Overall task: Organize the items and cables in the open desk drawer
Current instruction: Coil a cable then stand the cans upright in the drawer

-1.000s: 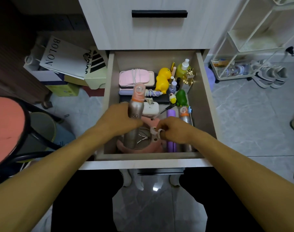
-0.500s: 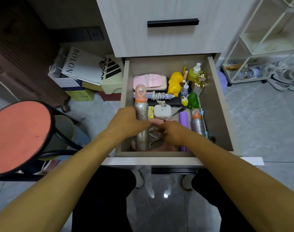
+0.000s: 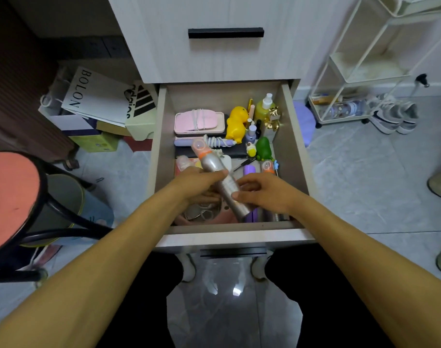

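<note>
The open drawer (image 3: 293,136) holds many small items. A silver spray can with an orange collar and clear cap (image 3: 215,170) is tilted, cap pointing far-left, above the drawer's near part. My left hand (image 3: 198,183) grips its middle. My right hand (image 3: 261,194) holds its lower end with curled fingers. Under the hands lies a pink bowl-like tray (image 3: 209,216) with metal bits. A pink case wrapped in white cable (image 3: 198,120), a yellow duck figure (image 3: 235,124), a green figure (image 3: 263,148) and a purple tube (image 3: 249,170) sit further back.
A closed drawer with a black handle (image 3: 225,32) is above. A red stool (image 3: 11,197) stands at the left, shopping bags and boxes (image 3: 96,96) behind it. A white wire rack (image 3: 365,71) and shoes (image 3: 392,116) are at the right on the grey tiled floor.
The spray can stood upright in my left hand; now it is tilted with both hands on it. My right hand left the pink tray and took the can's lower end.
</note>
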Tool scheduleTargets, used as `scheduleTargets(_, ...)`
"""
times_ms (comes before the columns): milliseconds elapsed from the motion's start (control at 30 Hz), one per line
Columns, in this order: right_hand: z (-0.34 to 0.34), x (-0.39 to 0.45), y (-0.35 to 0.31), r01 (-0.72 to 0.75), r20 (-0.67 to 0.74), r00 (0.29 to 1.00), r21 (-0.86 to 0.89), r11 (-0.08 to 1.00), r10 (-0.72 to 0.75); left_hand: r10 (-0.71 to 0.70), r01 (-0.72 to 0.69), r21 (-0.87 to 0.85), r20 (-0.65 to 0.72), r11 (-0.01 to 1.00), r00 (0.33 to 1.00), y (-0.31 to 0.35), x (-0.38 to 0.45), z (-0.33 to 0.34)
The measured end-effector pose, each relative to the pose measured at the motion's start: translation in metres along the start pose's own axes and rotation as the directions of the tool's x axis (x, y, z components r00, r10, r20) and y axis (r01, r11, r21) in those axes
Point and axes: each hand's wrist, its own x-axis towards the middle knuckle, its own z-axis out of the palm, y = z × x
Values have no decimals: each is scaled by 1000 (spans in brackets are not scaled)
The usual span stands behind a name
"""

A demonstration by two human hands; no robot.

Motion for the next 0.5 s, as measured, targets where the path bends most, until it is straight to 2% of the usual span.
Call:
scheduleTargets(67, -1, 0, 3, -10, -23, 1000, -81, 997, 8, 6, -5, -24, 64, 1000, 998, -2, 2, 4)
scheduleTargets(133, -2, 0, 9, -86, -48, 996, -159, 984, 80, 30, -29, -12, 108, 1000, 994, -4, 3, 2)
scheduleTargets(167, -3, 0, 13, -131, -49, 991, -208, 969, 124, 44, -50, 55, 104, 997, 994, -6, 4, 0)
scheduleTargets(200, -3, 0, 15, -166, -38, 986, -250, 954, 161, 72, -87, 210, 77, 974, 994, -10, 8, -6)
scheduleTargets(233, -3, 1, 17, -192, -27, 981, -273, 943, 193, 112, -124, 432, 53, 893, 992, -13, 13, -13)
scheduleTargets(267, -2, 1, 17, -207, -15, 977, -274, 939, 211, 139, -138, 642, 49, 754, 989, -17, 18, -20)
scheduleTargets(333, 0, 2, 16, -223, -19, 974, -262, 939, 226, 117, -107, 871, 57, 480, 991, -22, 26, -26)
scheduleTargets(400, 3, 1, 14, -234, -40, 972, -278, 932, 232, 58, -70, 935, 54, 348, 997, -27, 31, -25)
scheduleTargets(500, 3, -2, 14, -262, -96, 965, -282, 923, 244, 9, -33, 961, 32, 275, 999, -32, 35, -19)
